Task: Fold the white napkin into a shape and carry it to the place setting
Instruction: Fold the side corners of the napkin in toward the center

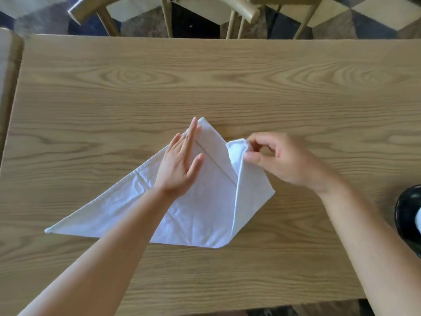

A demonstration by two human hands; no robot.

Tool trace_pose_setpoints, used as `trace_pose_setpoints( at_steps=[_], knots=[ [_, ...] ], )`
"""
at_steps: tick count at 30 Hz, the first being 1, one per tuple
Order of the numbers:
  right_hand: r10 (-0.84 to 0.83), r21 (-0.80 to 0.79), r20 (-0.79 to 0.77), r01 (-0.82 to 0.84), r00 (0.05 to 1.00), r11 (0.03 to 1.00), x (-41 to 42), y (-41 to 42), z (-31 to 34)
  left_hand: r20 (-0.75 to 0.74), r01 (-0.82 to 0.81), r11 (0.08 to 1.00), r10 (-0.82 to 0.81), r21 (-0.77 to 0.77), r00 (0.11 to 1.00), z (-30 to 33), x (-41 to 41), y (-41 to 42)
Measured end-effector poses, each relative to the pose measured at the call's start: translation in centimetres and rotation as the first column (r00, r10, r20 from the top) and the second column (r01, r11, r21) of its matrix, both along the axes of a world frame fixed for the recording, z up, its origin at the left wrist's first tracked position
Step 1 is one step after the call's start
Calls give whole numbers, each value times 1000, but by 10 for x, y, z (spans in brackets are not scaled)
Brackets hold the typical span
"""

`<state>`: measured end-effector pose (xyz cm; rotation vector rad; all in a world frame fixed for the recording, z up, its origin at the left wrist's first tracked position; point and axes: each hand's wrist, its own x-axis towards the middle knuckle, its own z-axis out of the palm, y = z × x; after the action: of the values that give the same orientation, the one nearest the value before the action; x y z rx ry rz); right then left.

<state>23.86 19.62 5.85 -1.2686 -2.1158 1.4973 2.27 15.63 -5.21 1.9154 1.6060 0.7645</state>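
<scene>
The white napkin lies on the wooden table folded into a triangle, its apex pointing away from me. My left hand rests flat on the cloth near the centre line, fingers straight and together. My right hand pinches the napkin's right corner between thumb and fingers and holds it lifted, folded over toward the apex. The left corner still lies flat, far out at the lower left.
A black rounded object sits at the table's right edge. Wooden chairs stand beyond the far edge. Another table surface adjoins at the left. Bare wood surrounds the napkin.
</scene>
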Motion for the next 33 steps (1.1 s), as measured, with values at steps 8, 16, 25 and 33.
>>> trace_pose_setpoints(
  at_steps=[8, 16, 25, 33],
  knots=[
    [135, -95, 169, -120, 976, 988, -62, 69, -48, 20, -36, 999, 35, 24, 999, -1, 0, 3],
    [46, 156, 417, -121, 908, 980, -77, 86, -64, -184, -24, 997, 36, 67, 982, -9, 2, 1],
    [-165, 274, 321, 76, 932, 959, -73, 77, -75, -377, 14, 994, 27, 106, 926, -12, 5, 1],
    [-444, 730, 314, 86, 839, 678, -61, -42, -85, -614, 203, 965, -59, 167, 787, -9, 6, 14]
  ],
)
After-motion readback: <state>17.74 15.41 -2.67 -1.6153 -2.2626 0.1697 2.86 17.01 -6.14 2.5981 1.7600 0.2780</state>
